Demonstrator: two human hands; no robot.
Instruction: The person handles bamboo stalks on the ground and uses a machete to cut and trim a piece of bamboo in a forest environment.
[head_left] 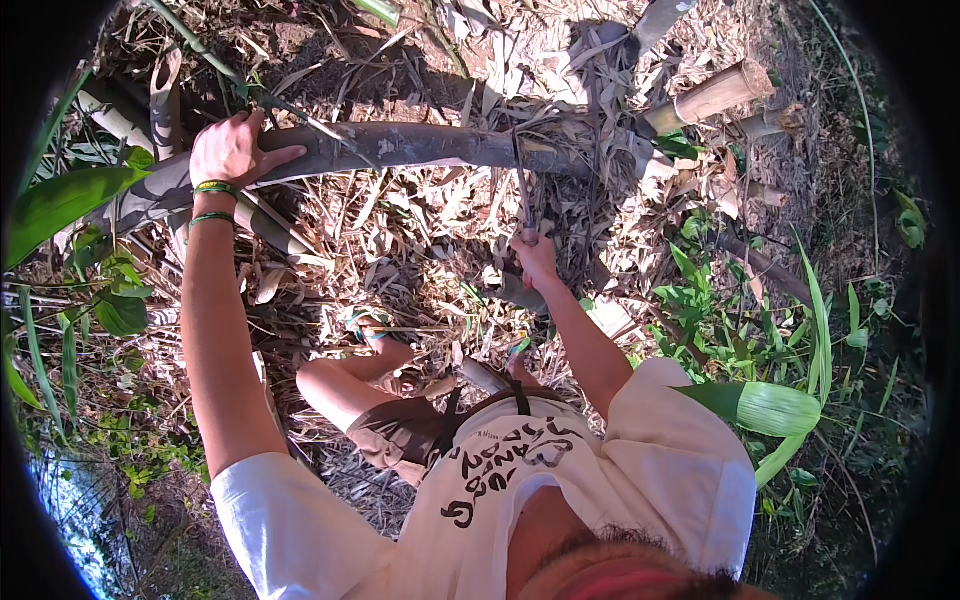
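Observation:
A thick grey-green bamboo pole (400, 147) crosses the view from the left to the middle. My left hand (232, 155) grips its left part from above, thumb stretched along the pole and fingers over the far side. My right hand (533, 258) is closed around the handle of a hand tool with a narrow dark blade (522, 178). The blade reaches away from me and lies against the pole near its right part. Whether the blade has teeth, and how deep it sits in the pole, I cannot tell.
Cut bamboo stumps (715, 95) stick up at the far right. Dry leaves (440, 230) cover the ground around my feet. Green leafy plants (740, 310) grow on the right, and a broad green leaf (65, 210) hangs at the left. A thin stem (200, 45) slants over the pole.

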